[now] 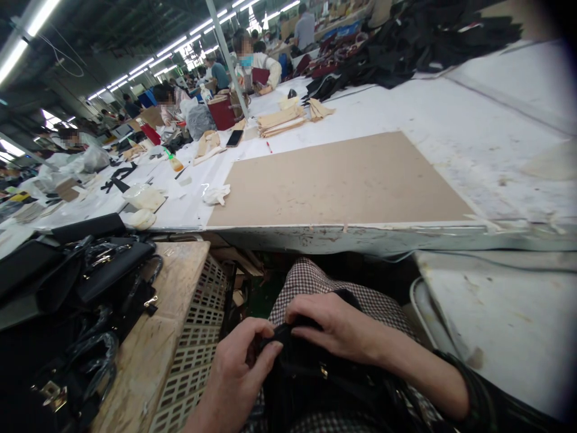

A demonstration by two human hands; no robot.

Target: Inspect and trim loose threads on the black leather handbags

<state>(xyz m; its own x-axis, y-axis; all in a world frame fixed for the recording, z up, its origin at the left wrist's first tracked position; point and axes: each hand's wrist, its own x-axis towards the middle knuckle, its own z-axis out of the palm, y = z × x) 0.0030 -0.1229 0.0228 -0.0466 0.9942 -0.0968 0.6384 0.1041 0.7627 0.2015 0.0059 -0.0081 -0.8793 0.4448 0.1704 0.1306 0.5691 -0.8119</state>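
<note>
A black handbag point(311, 385) with small gold-coloured metal fittings rests on my lap, over a checked garment point(306, 279). My left hand point(241, 361) pinches the bag's upper edge between thumb and fingers. Close beside it, my right hand point(331, 325) is closed on the same edge, fingers curled over the black material. The two hands are a short way apart. Much of the bag's lower part is dark and hard to make out.
To the left, several black handbags point(103, 270) lie on a wooden board point(180, 264) above a plastic crate point(198, 325). Ahead is a white table point(360, 111) with a brown cardboard sheet point(333, 180), a phone point(235, 138) and a glue bottle point(175, 161). Co-workers sit beyond.
</note>
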